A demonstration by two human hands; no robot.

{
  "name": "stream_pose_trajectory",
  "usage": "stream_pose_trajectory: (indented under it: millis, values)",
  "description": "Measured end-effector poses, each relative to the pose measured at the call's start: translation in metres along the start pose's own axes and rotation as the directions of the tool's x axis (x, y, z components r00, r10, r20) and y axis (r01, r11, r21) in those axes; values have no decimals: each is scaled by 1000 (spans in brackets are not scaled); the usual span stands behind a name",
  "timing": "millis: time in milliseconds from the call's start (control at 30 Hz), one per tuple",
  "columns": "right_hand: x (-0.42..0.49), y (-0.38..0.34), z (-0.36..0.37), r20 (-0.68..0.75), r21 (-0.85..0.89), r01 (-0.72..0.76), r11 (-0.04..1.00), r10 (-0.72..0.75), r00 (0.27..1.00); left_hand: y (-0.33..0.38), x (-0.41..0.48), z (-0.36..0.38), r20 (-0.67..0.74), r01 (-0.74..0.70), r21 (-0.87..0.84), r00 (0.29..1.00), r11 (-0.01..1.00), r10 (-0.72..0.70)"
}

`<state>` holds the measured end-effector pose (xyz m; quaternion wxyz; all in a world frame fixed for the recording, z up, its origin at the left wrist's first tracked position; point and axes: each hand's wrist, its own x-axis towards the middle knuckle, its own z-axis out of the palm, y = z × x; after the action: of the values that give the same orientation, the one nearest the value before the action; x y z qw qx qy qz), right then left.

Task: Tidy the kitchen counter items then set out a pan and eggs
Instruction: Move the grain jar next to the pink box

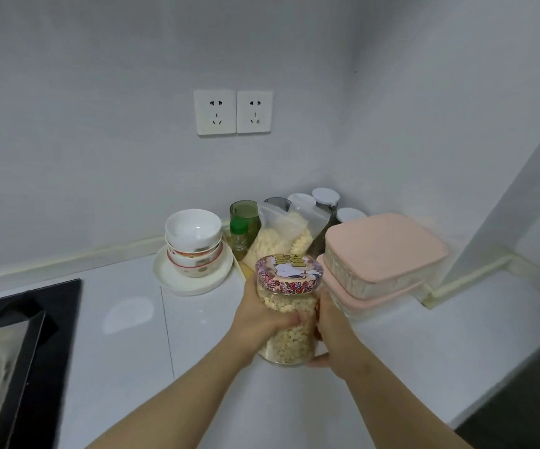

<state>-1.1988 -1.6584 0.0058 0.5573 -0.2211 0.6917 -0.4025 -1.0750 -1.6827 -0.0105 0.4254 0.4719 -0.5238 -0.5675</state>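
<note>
Left hand: fingers curled round the left side and front of the jar, gripping it at mid-height.
Right hand: wrapped round the jar's right side, lower down, with the thumb near the base.
Jar: clear glass, filled with pale flakes, between the 2 hands and leaning slightly; whether its base touches the bench cannot be told.
Lid: on the jar, flowered rim, cartoon dog on top, just above the hands.
Bench: white and glossy, under both forearms.
Stove: black, well to the left of the hands, partly out of view.
Containers: 2 stacked boxes with pink lids, just to the right of the hands.
Plate: white, beyond the hands and to their left, carrying a stack of bowls.
Bag: clear zip bag of pale pieces, straight beyond the hands, just behind the lid.
Green bottle: upright between the bowls and the bag, a green cup right behind it.
White-capped jars: in the corner, behind the bag and the containers.
Sockets: 2 side by side on the wall, high above the hands.
</note>
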Motion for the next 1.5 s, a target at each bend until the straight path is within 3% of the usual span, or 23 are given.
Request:
stream_pose_trajectory:
  millis: [167, 900, 1033, 1200, 1400, 1500]
  values:
    - [21, -10, -14, 76, -67, -103, 992, 108, 991, -7, 18, 19, -86, 7, 18, 996, 1000, -6]
    - [54, -20, -13, 110, 190, -56, 980, 36, 993, -20, 55, 26, -5, 8, 161, 1000, 987, -7]
    - [52, -23, -10, 36, 152, -13, 988, 8, 999, -20, 58, 27, 1, -27, 166, 1000, 986, 27]
    - [59, -23, -11, -154, 129, 90, 988, -70, 986, -24, 62, 30, -16, -39, 170, 999, 985, 43]
    - [46, -29, -8, -246, 232, 102, 967, -43, 968, -28, 63, 40, -124, -64, 258, 987, 964, 99]
    - [43, -28, -6, -296, 272, 98, 957, -14, 955, -24, 60, 45, -173, -10, 311, 983, 950, 67]
